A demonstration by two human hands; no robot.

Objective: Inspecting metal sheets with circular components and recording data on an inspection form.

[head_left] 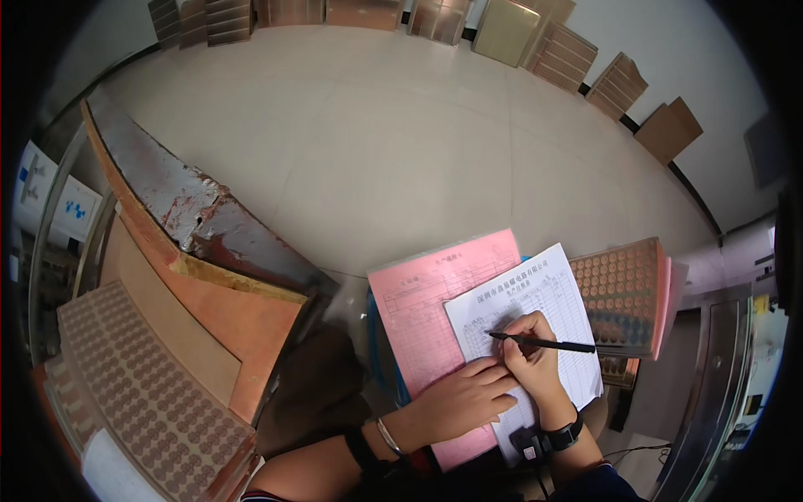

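Two forearms (pixel 314 467) are lying nearest, below the papers. On the person's left, a brown patterned panel (pixel 142 376) is resting on its side of the workplace. In front, a pink sheet (pixel 410 309) is lying partly under a white form (pixel 548 280). Across both papers, the left hand (pixel 464 400) is resting with loose, slightly spread fingers. The right hand (pixel 533 356) is pinching a black pen (pixel 565 344) over the form; whether its tip is touching, I cannot tell.

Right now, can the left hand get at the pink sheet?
Likely yes: the left hand lies across its lower part, and the left side of the pink sheet is uncovered. The white form overlaps its right side, so that part looks blocked.
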